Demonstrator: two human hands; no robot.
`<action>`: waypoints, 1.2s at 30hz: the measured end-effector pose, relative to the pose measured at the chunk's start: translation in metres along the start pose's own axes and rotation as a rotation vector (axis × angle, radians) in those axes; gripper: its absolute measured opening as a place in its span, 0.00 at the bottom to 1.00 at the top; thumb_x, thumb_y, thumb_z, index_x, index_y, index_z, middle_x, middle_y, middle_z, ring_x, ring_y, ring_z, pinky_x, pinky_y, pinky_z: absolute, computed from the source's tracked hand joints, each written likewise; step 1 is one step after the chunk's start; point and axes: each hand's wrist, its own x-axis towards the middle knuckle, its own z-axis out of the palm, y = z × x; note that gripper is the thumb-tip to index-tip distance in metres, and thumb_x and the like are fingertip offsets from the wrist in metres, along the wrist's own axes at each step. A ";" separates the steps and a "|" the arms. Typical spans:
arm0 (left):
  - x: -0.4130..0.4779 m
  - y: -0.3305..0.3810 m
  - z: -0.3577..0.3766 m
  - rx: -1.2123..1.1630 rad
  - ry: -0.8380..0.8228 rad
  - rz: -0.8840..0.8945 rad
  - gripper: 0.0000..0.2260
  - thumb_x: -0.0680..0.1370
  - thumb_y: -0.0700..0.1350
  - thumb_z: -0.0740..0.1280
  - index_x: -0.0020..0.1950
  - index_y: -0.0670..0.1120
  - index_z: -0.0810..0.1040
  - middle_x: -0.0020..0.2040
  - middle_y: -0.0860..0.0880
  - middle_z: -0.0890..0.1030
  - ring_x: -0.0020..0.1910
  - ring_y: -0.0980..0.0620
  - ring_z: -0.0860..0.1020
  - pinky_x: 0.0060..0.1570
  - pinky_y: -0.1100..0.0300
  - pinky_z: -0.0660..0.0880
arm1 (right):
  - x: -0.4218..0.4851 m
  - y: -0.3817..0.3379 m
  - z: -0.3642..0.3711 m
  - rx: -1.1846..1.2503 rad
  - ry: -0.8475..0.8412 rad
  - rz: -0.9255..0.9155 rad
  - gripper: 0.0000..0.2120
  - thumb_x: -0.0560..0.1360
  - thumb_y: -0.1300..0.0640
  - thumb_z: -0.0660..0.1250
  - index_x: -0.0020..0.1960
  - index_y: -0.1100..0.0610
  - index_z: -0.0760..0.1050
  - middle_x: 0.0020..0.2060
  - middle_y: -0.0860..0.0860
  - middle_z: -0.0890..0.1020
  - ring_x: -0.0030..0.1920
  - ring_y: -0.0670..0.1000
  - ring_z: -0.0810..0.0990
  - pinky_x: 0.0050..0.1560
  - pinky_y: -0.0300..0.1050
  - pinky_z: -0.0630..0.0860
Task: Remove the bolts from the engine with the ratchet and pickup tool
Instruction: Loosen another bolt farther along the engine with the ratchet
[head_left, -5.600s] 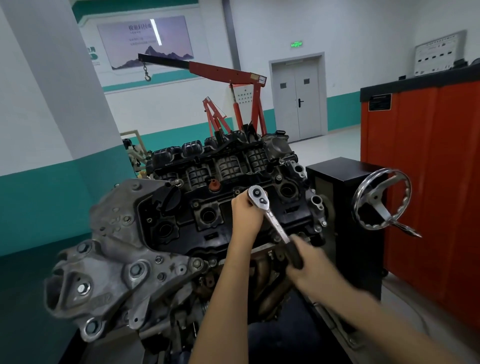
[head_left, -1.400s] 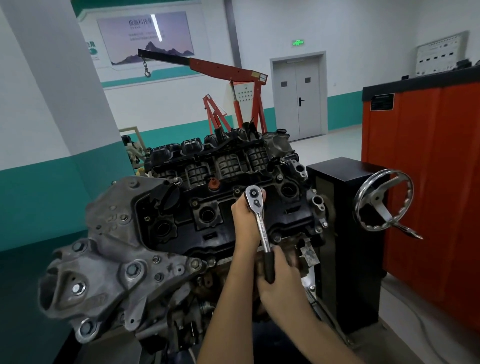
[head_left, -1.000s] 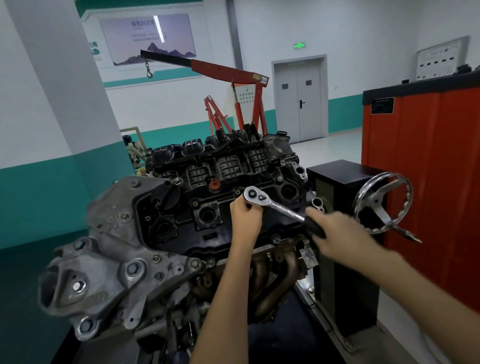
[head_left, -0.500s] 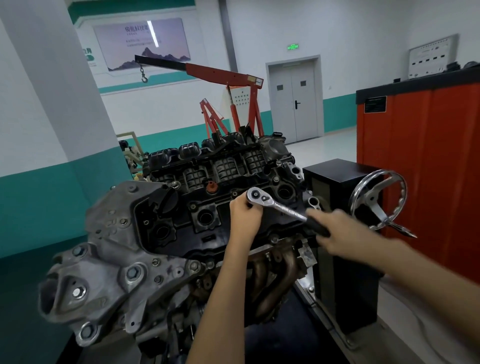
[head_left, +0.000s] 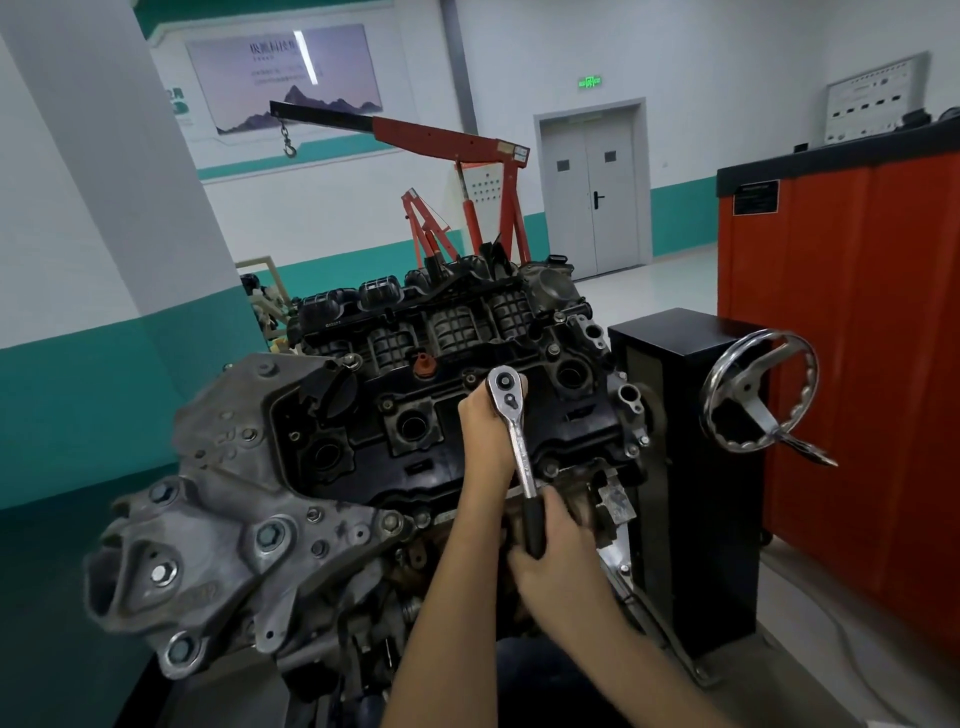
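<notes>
I am facing the engine (head_left: 363, 467). The ratchet (head_left: 519, 452) is standing over its top cover, head away from me and handle toward me. My left hand (head_left: 485, 431) is gripping beneath the head; my right hand (head_left: 558, 556) is holding the handle end, nearer me. The stand column (head_left: 691, 467) is sitting right of the engine, carrying the handwheel (head_left: 758, 400), with the cabinet (head_left: 857, 364) farther right. The hoist (head_left: 441, 140) is standing behind the engine.

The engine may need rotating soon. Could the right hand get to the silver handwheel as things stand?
Probably yes: nothing stands between the right hand and the handwheel off to its right, but it grips the ratchet handle and would have to let go first.
</notes>
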 end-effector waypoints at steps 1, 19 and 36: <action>0.000 -0.001 -0.002 0.004 -0.030 0.008 0.22 0.77 0.35 0.67 0.26 0.48 0.65 0.21 0.58 0.66 0.24 0.63 0.63 0.28 0.70 0.61 | 0.003 0.001 -0.018 -0.062 -0.037 -0.018 0.14 0.70 0.67 0.64 0.50 0.51 0.69 0.32 0.53 0.75 0.29 0.47 0.74 0.28 0.34 0.69; -0.008 0.000 0.004 -0.185 -0.001 -0.079 0.28 0.79 0.36 0.65 0.21 0.57 0.68 0.22 0.59 0.63 0.26 0.62 0.61 0.31 0.70 0.62 | -0.005 -0.008 -0.021 0.114 -0.179 0.032 0.07 0.72 0.61 0.67 0.44 0.49 0.72 0.28 0.51 0.76 0.24 0.47 0.73 0.25 0.38 0.71; -0.025 0.021 0.019 0.151 0.062 0.389 0.07 0.80 0.40 0.61 0.50 0.52 0.69 0.47 0.58 0.71 0.45 0.59 0.71 0.46 0.71 0.67 | 0.002 -0.040 -0.082 0.414 -0.075 -0.024 0.16 0.78 0.57 0.63 0.32 0.59 0.67 0.20 0.55 0.66 0.15 0.49 0.59 0.17 0.35 0.58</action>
